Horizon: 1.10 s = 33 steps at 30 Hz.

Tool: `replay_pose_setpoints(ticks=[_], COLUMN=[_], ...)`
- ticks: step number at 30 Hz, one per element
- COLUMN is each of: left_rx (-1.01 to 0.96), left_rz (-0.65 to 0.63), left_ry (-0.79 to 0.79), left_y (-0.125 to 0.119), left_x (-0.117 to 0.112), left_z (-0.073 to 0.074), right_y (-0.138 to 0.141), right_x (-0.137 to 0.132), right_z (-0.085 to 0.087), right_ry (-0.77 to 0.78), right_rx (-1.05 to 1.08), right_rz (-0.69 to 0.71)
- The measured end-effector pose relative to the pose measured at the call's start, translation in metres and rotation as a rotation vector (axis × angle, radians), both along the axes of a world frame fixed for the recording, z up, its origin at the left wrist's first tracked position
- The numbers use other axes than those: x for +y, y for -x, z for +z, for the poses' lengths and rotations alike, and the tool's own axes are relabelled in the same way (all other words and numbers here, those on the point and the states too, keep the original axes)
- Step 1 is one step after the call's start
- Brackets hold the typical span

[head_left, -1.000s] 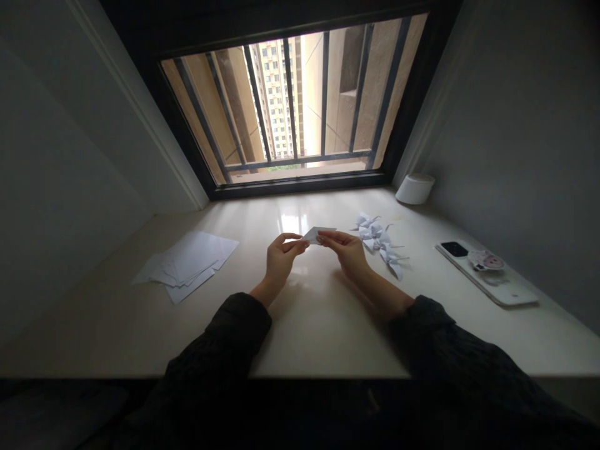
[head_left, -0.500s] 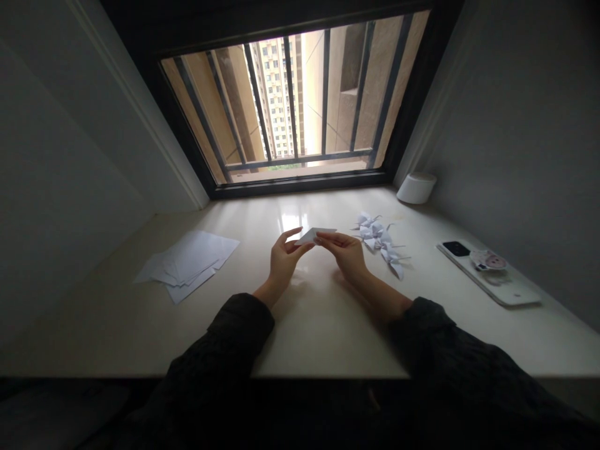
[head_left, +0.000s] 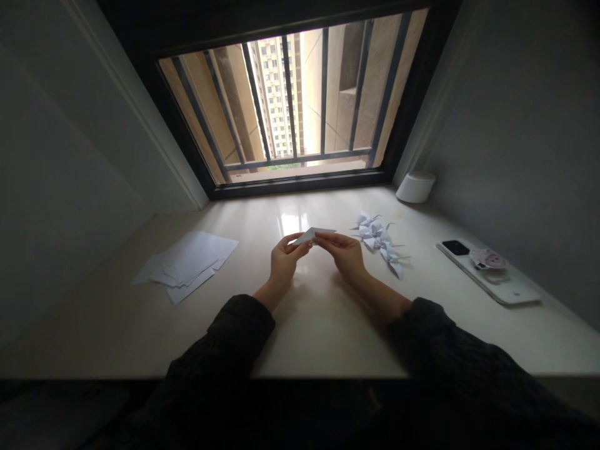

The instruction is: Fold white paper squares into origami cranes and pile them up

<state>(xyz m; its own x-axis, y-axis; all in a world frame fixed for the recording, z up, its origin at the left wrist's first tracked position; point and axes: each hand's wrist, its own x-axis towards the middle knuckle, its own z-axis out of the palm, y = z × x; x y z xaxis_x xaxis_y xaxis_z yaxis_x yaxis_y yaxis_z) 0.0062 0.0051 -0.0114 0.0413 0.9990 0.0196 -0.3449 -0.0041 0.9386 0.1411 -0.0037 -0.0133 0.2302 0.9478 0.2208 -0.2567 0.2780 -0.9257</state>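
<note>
Both hands meet above the middle of a pale, glossy desk [head_left: 323,325]. Between them is a small folded piece of white paper [head_left: 310,234], held just above the surface. My left hand [head_left: 284,262] pinches its left end with fingers curled. My right hand [head_left: 344,253] pinches its right part between thumb and fingertips. Dark sleeves cover both forearms. To the right of my right hand lie several folded white paper cranes [head_left: 382,240] in a loose row.
A loose stack of white paper sheets [head_left: 187,262] lies at the left. A white phone [head_left: 487,272] with a round sticker rests at the right, and a white round container [head_left: 415,186] stands near the barred window [head_left: 290,106]. Walls close both sides.
The hands have drawn slightly closer together on the folded paper, and its left tip has tilted down a little. Nothing else has moved.
</note>
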Motion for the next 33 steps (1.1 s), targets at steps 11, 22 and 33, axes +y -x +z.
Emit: replay_pose_setpoints(ticks=[11, 22, 33], left_rx=[0.035, 0.078, 0.080], left_rz=[-0.050, -0.115, -0.105], left_ry=[-0.061, -0.180, -0.164], left_y=[0.0017, 0.0055, 0.0030], left_x=[-0.0010, 0.0005, -0.0012], left_z=[0.0045, 0.0020, 0.0013], right_y=[-0.0034, -0.0079, -0.0060], right_x=[-0.0028, -0.0016, 0.0025], right_z=[0.0085, 0.0097, 0.0018], right_ry=[-0.010, 0.012, -0.007], right_rx=[0.001, -0.041, -0.014], right_rz=[0.016, -0.012, 0.028])
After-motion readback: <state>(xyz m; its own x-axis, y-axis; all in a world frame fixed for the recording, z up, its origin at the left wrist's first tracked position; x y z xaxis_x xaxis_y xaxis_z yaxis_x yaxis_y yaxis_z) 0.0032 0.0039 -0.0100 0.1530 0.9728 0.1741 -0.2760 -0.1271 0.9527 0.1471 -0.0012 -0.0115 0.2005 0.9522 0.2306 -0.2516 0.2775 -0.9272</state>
